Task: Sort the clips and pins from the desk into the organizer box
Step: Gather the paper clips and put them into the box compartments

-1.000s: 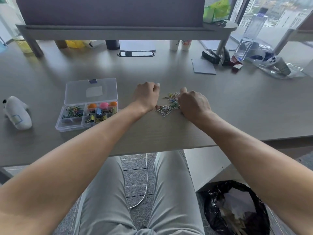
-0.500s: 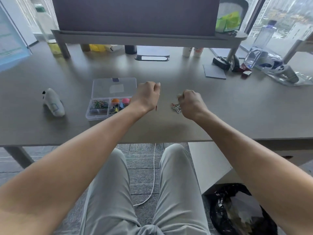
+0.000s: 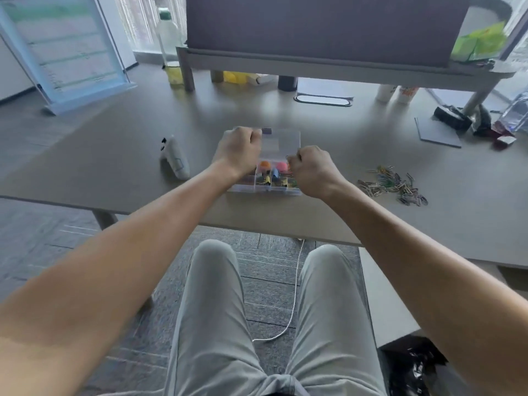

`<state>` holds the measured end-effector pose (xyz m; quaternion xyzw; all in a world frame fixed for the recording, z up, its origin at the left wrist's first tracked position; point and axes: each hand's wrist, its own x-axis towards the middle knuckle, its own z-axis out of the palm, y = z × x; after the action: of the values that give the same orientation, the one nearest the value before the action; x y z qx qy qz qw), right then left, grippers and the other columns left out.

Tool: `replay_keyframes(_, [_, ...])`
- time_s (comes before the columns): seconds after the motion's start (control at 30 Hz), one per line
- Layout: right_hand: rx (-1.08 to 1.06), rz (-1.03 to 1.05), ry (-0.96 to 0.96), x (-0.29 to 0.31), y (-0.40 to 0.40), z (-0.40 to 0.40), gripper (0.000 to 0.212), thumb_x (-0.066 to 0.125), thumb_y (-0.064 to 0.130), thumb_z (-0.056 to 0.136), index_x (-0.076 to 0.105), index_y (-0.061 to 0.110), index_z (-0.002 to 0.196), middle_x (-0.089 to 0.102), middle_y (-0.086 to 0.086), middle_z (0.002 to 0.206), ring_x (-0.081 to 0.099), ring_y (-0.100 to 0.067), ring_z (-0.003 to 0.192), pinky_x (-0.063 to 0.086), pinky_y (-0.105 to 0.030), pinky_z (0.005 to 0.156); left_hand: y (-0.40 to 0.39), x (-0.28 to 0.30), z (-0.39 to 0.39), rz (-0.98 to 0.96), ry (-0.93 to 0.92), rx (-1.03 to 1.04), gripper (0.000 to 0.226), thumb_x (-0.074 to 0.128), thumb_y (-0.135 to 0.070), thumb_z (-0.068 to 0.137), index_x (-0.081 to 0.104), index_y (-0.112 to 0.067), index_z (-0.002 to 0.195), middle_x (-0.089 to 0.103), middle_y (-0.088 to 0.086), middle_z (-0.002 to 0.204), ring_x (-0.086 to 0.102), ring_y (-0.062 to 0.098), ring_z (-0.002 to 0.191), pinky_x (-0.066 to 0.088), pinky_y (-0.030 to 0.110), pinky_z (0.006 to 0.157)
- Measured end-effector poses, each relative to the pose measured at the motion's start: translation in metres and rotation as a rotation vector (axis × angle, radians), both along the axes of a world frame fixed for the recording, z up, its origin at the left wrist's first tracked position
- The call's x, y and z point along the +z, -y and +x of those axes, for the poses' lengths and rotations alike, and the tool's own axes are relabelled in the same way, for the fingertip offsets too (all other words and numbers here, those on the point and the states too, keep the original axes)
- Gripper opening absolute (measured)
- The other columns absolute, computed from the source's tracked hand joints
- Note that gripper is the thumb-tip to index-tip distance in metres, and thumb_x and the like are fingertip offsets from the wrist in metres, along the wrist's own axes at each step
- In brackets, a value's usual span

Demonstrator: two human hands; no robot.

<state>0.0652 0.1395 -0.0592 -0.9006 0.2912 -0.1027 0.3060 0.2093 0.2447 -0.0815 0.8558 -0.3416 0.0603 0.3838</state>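
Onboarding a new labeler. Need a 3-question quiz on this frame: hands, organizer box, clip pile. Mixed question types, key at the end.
1. True or false: the paper clip pile lies on the desk to the right of the organizer box.
2. Multiple choice: where are the left hand and right hand? A) both over the organizer box, fingers curled; B) both flat on the clip pile; C) one under the desk.
3. Short answer: is the box's clear lid open or closed?

Key:
1. True.
2. A. What the curled fingers hold cannot be seen.
3. Open; it is laid back away from the person, and coloured pieces show in the compartments.
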Motion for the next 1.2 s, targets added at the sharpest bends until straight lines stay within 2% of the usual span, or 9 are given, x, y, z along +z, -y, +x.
replay_keyframes(0.13, [0.048, -0.008, -0.004, 0.002, -0.013, 0.023, 0.039, 0.047, 0.021, 0.104, 0.052, 0.009, 0.067, 0.057, -0.008, 0.073, 0.052, -0.030, 0.069, 0.032, -0.031, 0.054, -0.009, -0.009, 0.025, 0.028, -0.001, 0.047, 0.049, 0.038, -0.029, 0.102, 0.060, -0.004, 0.066, 0.064, 0.011, 0.073, 0.058, 0.032, 0.075, 0.035, 0.033, 0.065])
replay_keyframes(0.23, [0.082, -0.025, 0.010, 0.003, -0.018, 0.031, 0.042, 0.045, 0.020, 0.106, 0.050, 0.010, 0.066, 0.053, 0.000, 0.066, 0.049, -0.019, 0.060, 0.032, -0.027, 0.057, -0.008, -0.015, 0.030, 0.050, 0.002, 0.048, 0.049, 0.038, -0.029, 0.103, 0.053, -0.006, 0.063, 0.060, 0.013, 0.070, 0.055, 0.032, 0.071, 0.031, 0.032, 0.064])
replay_keyframes(0.3, [0.085, -0.029, 0.020, 0.003, -0.017, 0.034, 0.045, 0.045, 0.019, 0.106, 0.047, 0.014, 0.062, 0.049, 0.006, 0.060, 0.045, -0.007, 0.054, 0.031, -0.022, 0.043, -0.006, -0.021, 0.033, 0.077, 0.026, 0.044, 0.048, 0.035, -0.034, 0.100, 0.049, -0.010, 0.061, 0.059, 0.016, 0.070, 0.056, 0.035, 0.071, 0.034, 0.034, 0.063])
replay_keyframes(0.4, [0.076, -0.040, 0.024, 0.003, -0.015, 0.039, 0.045, 0.046, 0.019, 0.106, 0.046, 0.012, 0.062, 0.051, 0.004, 0.059, 0.046, -0.008, 0.051, 0.030, -0.011, 0.037, -0.005, -0.025, 0.029, 0.164, 0.118, 0.025, 0.044, 0.028, -0.040, 0.095, 0.035, -0.018, 0.058, 0.045, 0.010, 0.060, 0.056, 0.039, 0.068, 0.040, 0.038, 0.062])
replay_keyframes(0.47, [0.067, -0.048, 0.022, 0.002, -0.014, 0.041, 0.042, 0.047, 0.021, 0.105, 0.048, 0.010, 0.065, 0.053, -0.002, 0.062, 0.048, -0.013, 0.051, 0.031, -0.012, 0.036, -0.007, -0.025, 0.024, 0.225, 0.208, -0.002, 0.042, 0.030, -0.036, 0.100, 0.041, -0.016, 0.065, 0.042, 0.007, 0.061, 0.053, 0.037, 0.064, 0.040, 0.038, 0.060])
replay_keyframes(0.67, [0.061, -0.079, 0.017, 0.000, -0.013, 0.041, 0.042, 0.046, 0.024, 0.105, 0.049, 0.008, 0.066, 0.055, -0.006, 0.065, 0.047, -0.017, 0.053, 0.035, -0.020, 0.042, -0.017, -0.030, 0.014, 0.344, 0.471, -0.001, 0.041, 0.031, -0.030, 0.106, 0.061, -0.008, 0.089, 0.068, 0.022, 0.082, 0.067, 0.042, 0.077, 0.039, 0.037, 0.060])
replay_keyframes(0.77, [0.051, -0.082, 0.001, -0.002, -0.014, 0.039, 0.044, 0.046, 0.024, 0.105, 0.045, 0.011, 0.064, 0.052, -0.003, 0.065, 0.047, -0.022, 0.059, 0.029, -0.034, 0.053, -0.019, -0.031, 0.010, 0.360, 0.495, -0.008, 0.040, 0.032, -0.030, 0.106, 0.060, -0.008, 0.088, 0.068, 0.021, 0.079, 0.067, 0.041, 0.074, 0.037, 0.036, 0.058])
replay_keyframes(0.9, [0.041, -0.090, -0.006, -0.004, -0.015, 0.038, 0.044, 0.045, 0.024, 0.106, 0.046, 0.011, 0.064, 0.050, -0.003, 0.066, 0.049, -0.030, 0.073, 0.029, -0.028, 0.062, -0.021, -0.030, 0.008, 0.341, 0.490, -0.023, 0.038, 0.035, -0.030, 0.104, 0.061, -0.008, 0.087, 0.067, 0.022, 0.080, 0.066, 0.042, 0.075, 0.038, 0.036, 0.059])
replay_keyframes(1.2, [0.062, -0.077, -0.002, -0.005, -0.015, 0.041, 0.044, 0.045, 0.023, 0.106, 0.045, 0.010, 0.065, 0.051, -0.005, 0.067, 0.048, -0.030, 0.070, 0.031, -0.029, 0.062, -0.029, -0.028, 0.009, 0.255, 0.393, -0.024, 0.030, 0.042, -0.033, 0.098, 0.047, -0.017, 0.073, 0.067, 0.023, 0.082, 0.062, 0.042, 0.074, 0.037, 0.036, 0.061])
